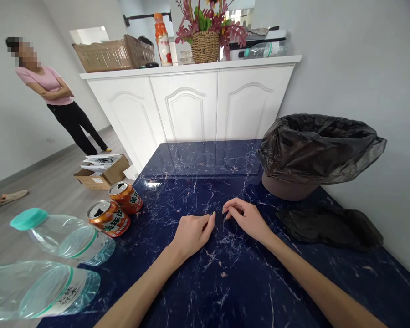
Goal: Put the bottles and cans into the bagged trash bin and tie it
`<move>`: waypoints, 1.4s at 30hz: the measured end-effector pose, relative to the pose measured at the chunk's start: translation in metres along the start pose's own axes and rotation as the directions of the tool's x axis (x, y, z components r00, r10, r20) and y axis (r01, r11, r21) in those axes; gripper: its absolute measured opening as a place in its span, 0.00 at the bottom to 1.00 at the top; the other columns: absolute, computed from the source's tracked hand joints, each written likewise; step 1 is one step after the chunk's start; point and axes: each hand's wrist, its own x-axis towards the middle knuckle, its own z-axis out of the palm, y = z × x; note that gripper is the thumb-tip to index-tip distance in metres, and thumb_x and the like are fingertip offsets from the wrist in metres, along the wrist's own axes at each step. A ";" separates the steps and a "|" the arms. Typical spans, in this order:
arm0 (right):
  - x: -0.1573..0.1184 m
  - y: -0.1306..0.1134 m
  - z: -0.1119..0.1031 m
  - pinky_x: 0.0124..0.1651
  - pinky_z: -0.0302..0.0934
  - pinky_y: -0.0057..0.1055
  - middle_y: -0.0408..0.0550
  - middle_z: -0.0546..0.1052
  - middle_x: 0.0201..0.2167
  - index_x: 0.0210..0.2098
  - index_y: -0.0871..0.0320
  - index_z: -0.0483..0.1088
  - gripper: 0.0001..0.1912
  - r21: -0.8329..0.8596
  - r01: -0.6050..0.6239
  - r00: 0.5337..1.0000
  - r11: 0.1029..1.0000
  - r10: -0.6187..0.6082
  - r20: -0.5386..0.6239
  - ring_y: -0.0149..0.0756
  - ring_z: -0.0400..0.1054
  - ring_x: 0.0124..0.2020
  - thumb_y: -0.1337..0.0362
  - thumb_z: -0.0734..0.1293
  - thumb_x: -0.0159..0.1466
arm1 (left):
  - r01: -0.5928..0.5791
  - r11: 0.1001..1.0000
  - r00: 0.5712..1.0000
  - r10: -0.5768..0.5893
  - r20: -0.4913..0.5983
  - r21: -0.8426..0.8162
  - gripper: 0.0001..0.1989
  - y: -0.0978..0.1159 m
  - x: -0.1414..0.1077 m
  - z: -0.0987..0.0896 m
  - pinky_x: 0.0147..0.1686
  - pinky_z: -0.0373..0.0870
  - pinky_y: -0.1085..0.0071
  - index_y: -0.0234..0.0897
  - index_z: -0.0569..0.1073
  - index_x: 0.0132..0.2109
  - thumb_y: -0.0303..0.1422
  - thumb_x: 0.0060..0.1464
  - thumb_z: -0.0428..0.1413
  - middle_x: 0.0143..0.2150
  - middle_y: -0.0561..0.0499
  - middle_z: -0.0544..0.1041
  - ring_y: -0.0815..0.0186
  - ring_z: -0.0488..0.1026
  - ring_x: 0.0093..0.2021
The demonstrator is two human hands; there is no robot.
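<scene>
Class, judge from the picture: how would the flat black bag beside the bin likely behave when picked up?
The flat bag would probably droop, since it lies low and wrinkled on the table. It is likely light, as it looks like thin plastic, much like the liner on the bin.

Left hand [194, 233] and right hand [246, 217] near each other, a small gap between their fingertips.

The bare left forearm [141, 290] enters from 7 o'clock and reaches toward 1, its hand loosely curled, back upward, thumb and index finger drawn together; the palm is hidden. The bare right forearm [312, 275] comes in from 4 o'clock and reaches toward 10, its fingers [233, 202] softly bent, thumb lying close to them.
</scene>
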 end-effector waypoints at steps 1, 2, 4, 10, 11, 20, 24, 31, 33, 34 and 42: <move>0.001 0.001 -0.001 0.41 0.68 0.34 0.46 0.83 0.38 0.40 0.53 0.76 0.11 0.014 -0.003 1.000 1.000 0.004 -0.006 0.38 0.79 0.36 0.56 0.64 0.71 | 0.003 1.000 1.000 -0.003 0.000 0.001 0.28 0.000 0.000 0.000 0.27 0.51 0.67 0.38 0.65 0.26 0.41 0.77 0.44 0.19 0.55 0.67 0.70 0.63 0.19; 0.002 0.001 -0.003 0.41 0.67 0.34 0.46 0.83 0.39 0.40 0.53 0.75 0.11 0.027 -0.007 1.000 1.000 0.007 -0.016 0.38 0.79 0.36 0.56 0.64 0.70 | 0.006 1.000 1.000 -0.006 0.001 0.000 0.27 0.000 0.000 -0.001 0.28 0.52 0.68 0.38 0.66 0.26 0.40 0.77 0.43 0.19 0.55 0.69 0.70 0.65 0.19; 0.005 -0.002 -0.007 0.40 0.67 0.34 0.48 0.83 0.39 0.40 0.54 0.75 0.12 0.048 -0.009 0.999 0.999 0.011 -0.036 0.38 0.79 0.36 0.55 0.64 0.70 | 0.010 1.000 1.000 -0.010 0.005 -0.001 0.27 0.000 0.000 -0.002 0.28 0.54 0.68 0.39 0.67 0.28 0.40 0.78 0.42 0.21 0.55 0.71 0.70 0.67 0.20; 0.035 -0.051 -0.035 0.37 0.69 0.34 0.50 0.83 0.39 0.39 0.54 0.75 0.11 0.104 0.027 0.998 0.994 -0.022 -0.053 0.39 0.79 0.36 0.54 0.66 0.68 | -0.088 0.996 0.993 0.088 0.078 -0.001 0.27 0.003 0.003 -0.005 0.27 0.55 0.67 0.40 0.67 0.27 0.39 0.77 0.43 0.21 0.55 0.70 0.69 0.66 0.19; 0.040 -0.065 -0.041 0.37 0.69 0.33 0.50 0.83 0.40 0.40 0.54 0.76 0.11 0.104 0.050 0.997 0.993 -0.043 -0.070 0.39 0.79 0.36 0.55 0.66 0.68 | -0.124 0.992 0.988 0.123 0.096 0.006 0.27 0.003 0.003 -0.005 0.27 0.55 0.67 0.40 0.66 0.27 0.39 0.77 0.43 0.21 0.55 0.70 0.69 0.66 0.19; 0.045 -0.165 -0.092 0.38 0.76 0.38 0.60 0.73 0.62 0.58 0.55 0.74 0.20 -0.380 0.183 0.824 0.907 -0.352 -0.444 0.40 0.80 0.39 0.58 0.68 0.68 | -0.207 0.978 0.969 0.203 0.144 0.010 0.25 0.000 0.004 -0.006 0.26 0.55 0.66 0.40 0.60 0.27 0.35 0.78 0.42 0.20 0.56 0.64 0.70 0.60 0.19; 0.038 -0.165 -0.118 0.46 0.76 0.47 0.61 0.70 0.67 0.65 0.55 0.68 0.29 -0.556 0.060 0.763 0.829 -0.397 -0.510 0.42 0.81 0.38 0.59 0.71 0.66 | -0.207 0.978 0.968 0.204 0.148 0.001 0.25 0.001 0.005 -0.006 0.26 0.55 0.66 0.40 0.59 0.27 0.35 0.77 0.43 0.20 0.56 0.63 0.70 0.59 0.19; 0.033 -0.150 -0.164 0.64 0.63 0.61 0.66 0.80 0.55 0.71 0.62 0.62 0.39 -0.698 -0.256 0.769 0.669 -0.297 -0.566 0.61 0.74 0.60 0.55 0.73 0.65 | -0.216 0.976 0.965 0.211 0.153 0.014 0.24 0.004 0.009 -0.008 0.27 0.55 0.66 0.40 0.62 0.27 0.34 0.77 0.45 0.21 0.56 0.65 0.70 0.62 0.19; 0.035 -0.146 -0.170 0.58 0.67 0.59 0.66 0.82 0.51 0.69 0.62 0.65 0.37 -0.692 -0.306 0.794 0.653 -0.226 -0.564 0.60 0.77 0.55 0.52 0.72 0.65 | -0.215 0.977 0.965 0.210 0.155 0.014 0.24 0.004 0.009 -0.008 0.27 0.55 0.66 0.40 0.62 0.27 0.34 0.77 0.45 0.21 0.56 0.65 0.70 0.62 0.19; 0.035 -0.145 -0.171 0.54 0.68 0.58 0.62 0.84 0.44 0.67 0.61 0.68 0.35 -0.682 -0.321 0.805 0.657 -0.189 -0.562 0.60 0.78 0.51 0.51 0.71 0.65 | -0.214 0.977 0.965 0.209 0.156 0.015 0.24 0.004 0.009 -0.008 0.27 0.55 0.66 0.40 0.62 0.27 0.34 0.76 0.45 0.21 0.56 0.65 0.70 0.62 0.19; 0.033 -0.152 -0.167 0.51 0.67 0.48 0.42 0.77 0.15 0.44 0.51 0.79 0.08 -0.683 -0.307 0.843 0.662 -0.144 -0.519 0.49 0.82 0.35 0.57 0.68 0.71 | -0.224 0.974 0.962 0.215 0.166 0.036 0.24 0.003 0.009 -0.008 0.28 0.56 0.67 0.40 0.62 0.27 0.34 0.77 0.45 0.21 0.56 0.66 0.70 0.63 0.20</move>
